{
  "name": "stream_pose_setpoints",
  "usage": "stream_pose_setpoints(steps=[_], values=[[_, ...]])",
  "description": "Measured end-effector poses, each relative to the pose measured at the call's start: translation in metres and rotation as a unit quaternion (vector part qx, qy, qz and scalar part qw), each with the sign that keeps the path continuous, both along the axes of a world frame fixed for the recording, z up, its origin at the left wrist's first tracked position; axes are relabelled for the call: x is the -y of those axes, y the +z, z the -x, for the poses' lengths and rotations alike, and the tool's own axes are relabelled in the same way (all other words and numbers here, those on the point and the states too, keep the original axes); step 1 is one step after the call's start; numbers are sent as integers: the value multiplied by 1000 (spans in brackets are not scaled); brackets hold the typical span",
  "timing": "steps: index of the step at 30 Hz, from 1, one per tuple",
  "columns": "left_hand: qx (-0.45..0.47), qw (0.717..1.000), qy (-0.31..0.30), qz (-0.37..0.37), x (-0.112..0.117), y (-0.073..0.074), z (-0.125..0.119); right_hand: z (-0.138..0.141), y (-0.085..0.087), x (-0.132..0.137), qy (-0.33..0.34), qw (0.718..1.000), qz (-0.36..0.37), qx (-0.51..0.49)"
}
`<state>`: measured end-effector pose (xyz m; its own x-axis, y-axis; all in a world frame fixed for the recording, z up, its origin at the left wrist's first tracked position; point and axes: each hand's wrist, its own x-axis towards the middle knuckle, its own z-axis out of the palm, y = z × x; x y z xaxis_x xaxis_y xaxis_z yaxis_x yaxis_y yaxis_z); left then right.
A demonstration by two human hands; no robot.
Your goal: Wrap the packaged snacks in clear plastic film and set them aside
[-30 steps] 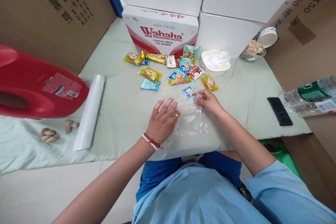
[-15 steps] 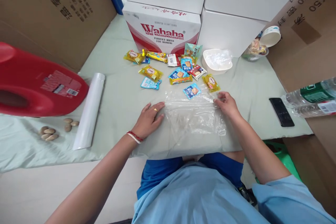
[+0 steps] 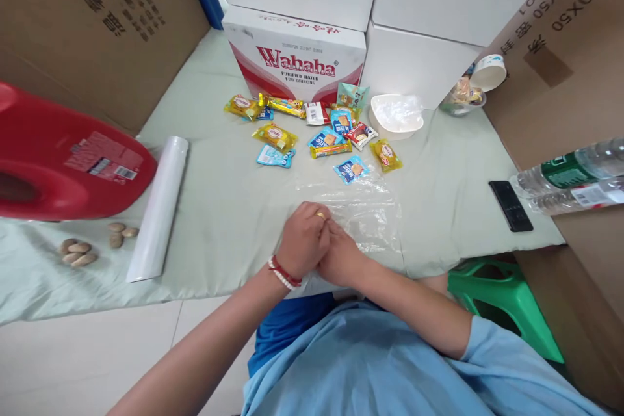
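Observation:
A sheet of clear plastic wrap [image 3: 365, 208] lies flat on the pale green cloth [image 3: 229, 195] near the front edge. My left hand [image 3: 302, 237] and my right hand [image 3: 341, 253] meet at the wrap's near left corner, fingers curled and pressed together. The left partly covers the right, and what they pinch is hidden. Beyond the wrap lie several small snack packets [image 3: 316, 130], the nearest a blue one [image 3: 351, 169] at the wrap's far edge.
A white roll [image 3: 158, 208] lies at the left beside a red jug [image 3: 63, 156] and several nuts [image 3: 78, 250]. A white bowl [image 3: 396, 116], a Wahaha box [image 3: 295, 62], a black phone [image 3: 510, 205], water bottles [image 3: 570, 175] and a green stool [image 3: 507, 299] surround the work area.
Both hands were spread apart on the wrap's left and right sides half a second ago. They have come together at its near left corner, with fingers curled.

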<state>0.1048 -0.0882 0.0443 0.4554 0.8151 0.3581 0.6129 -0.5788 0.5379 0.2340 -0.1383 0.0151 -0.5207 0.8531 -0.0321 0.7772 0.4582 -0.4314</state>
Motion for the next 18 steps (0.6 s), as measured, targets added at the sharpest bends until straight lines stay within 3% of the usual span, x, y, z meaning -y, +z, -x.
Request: stream_pose_setpoints(steps=[3, 7, 10, 13, 15, 18], values=[[-5, 996, 39, 75, -11, -14, -16, 20, -2, 5, 6, 1000, 22, -7], [-69, 989, 78, 100, -32, -38, -4, 6, 3, 27, 3, 995, 36, -88], [-112, 987, 69, 87, -35, -46, 9, -20, 6, 52, 96, 983, 68, -138], [-162, 983, 44, 79, -33, -47, 13, -40, 17, 65, 197, 946, 139, -218], [-184, 980, 26, 75, -32, -45, 13, -49, 28, 58, 161, 940, 147, -263], [-201, 978, 11, 56, -30, -43, 15, -64, 31, 29, -25, 978, 49, -200]])
